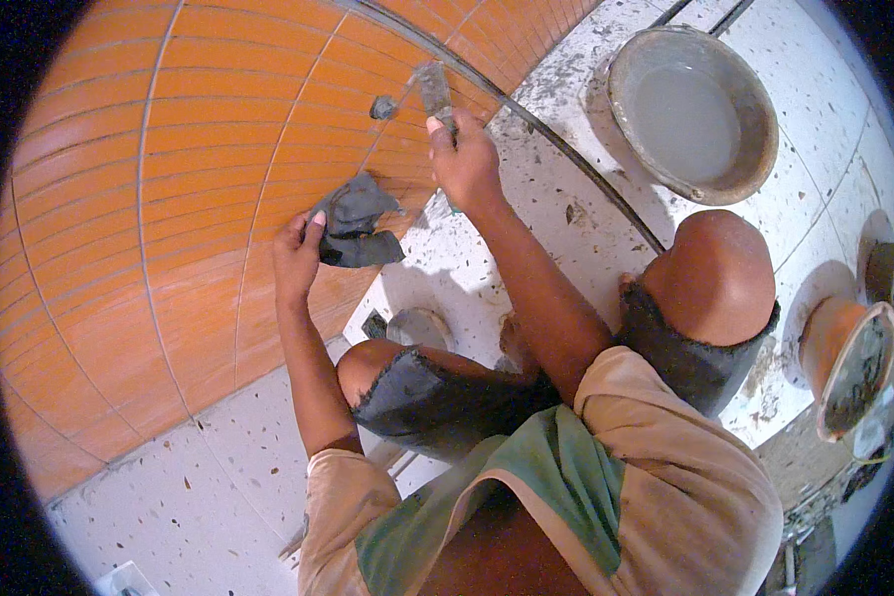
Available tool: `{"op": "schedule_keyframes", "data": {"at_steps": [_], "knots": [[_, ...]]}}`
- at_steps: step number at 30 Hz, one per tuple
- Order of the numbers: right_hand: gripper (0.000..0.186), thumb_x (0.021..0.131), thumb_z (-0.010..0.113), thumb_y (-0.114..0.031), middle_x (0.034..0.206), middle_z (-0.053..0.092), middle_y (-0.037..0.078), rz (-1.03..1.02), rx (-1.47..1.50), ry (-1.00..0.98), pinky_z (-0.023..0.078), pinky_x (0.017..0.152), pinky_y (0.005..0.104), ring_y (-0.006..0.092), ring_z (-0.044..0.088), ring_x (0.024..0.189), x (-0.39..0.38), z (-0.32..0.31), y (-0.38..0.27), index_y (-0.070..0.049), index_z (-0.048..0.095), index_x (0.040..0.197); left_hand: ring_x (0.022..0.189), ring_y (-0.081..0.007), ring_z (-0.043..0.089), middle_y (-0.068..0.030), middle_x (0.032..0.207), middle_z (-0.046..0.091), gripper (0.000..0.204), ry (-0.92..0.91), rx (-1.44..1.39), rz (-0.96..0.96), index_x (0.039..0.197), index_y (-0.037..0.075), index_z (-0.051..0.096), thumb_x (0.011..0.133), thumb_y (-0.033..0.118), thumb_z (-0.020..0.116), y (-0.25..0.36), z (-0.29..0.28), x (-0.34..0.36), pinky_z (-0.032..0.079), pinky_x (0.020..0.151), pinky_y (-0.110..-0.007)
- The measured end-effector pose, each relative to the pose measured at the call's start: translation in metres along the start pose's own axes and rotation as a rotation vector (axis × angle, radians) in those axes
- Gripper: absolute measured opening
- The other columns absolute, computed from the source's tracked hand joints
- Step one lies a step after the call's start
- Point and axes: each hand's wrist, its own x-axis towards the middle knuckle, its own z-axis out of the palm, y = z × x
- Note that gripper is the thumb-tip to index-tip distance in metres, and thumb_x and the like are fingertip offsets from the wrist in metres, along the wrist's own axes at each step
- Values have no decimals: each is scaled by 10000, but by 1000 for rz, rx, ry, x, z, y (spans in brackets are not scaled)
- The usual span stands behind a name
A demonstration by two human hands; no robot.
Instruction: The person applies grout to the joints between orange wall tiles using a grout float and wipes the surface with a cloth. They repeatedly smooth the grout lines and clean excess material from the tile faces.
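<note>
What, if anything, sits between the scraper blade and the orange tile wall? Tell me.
Nothing visible does. The right hand holds the scraper with its blade right at the orange tiles; a grey grout blob lies beside it. The left hand presses a grey cloth lower down, apart.

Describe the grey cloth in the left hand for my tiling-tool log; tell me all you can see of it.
The grey cloth is a dark, crumpled rag that looks soft and possibly damp, folded unevenly with ragged edges. The left hand grips its left edge with fingers curled over it and presses it flat against the orange tiled wall. It sits below the grey scraper blade held by the right hand, apart from it.
</note>
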Motion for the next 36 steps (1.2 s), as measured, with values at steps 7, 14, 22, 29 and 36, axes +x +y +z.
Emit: {"op": "schedule_keyframes", "data": {"at_steps": [7, 14, 22, 29, 36], "knots": [[274, 967, 613, -280, 840, 635, 145, -133, -68, 18, 513, 708, 424, 302, 644, 777, 3, 0, -2, -30, 598, 1080, 826, -94, 602, -15, 923, 696, 271, -17, -33, -4, 1096, -33, 694, 1000, 202, 599, 1, 0, 1, 487, 765, -257], [375, 949, 609, -249, 1083, 673, 240, -177, -307, 56, 511, 855, 477, 435, 645, 986, -11, -9, -19, -24, 611, 1249, 815, -89, 599, -7, 910, 693, 282, -12, -11, -11, 1091, -27, 698, 1005, 222, 598, 2, 0, 2, 489, 756, -255], [443, 928, 632, -276, 1077, 674, 271, -205, -415, -129, 511, 887, 483, 435, 653, 1005, -20, -15, -48, 13, 620, 1263, 796, -84, 587, -12, 880, 687, 277, -22, -27, -8, 1066, -29, 697, 1004, 223, 601, 0, -1, 1, 480, 731, -250], [423, 935, 632, -272, 1032, 675, 289, -328, -318, -76, 535, 828, 452, 417, 678, 934, -20, -10, -31, 17, 628, 1244, 741, -94, 556, 10, 812, 647, 269, -2, 42, -17, 1027, -22, 696, 986, 234, 627, 10, -1, -1, 456, 685, -260], [266, 962, 589, -274, 856, 690, 204, 283, 164, -210, 516, 729, 494, 414, 667, 799, -61, 11, -19, -13, 616, 1007, 733, -121, 537, -2, 801, 625, 288, -551, 165, -240, 988, -14, 690, 983, 268, 633, -35, -7, -7, 461, 687, -312]]}}
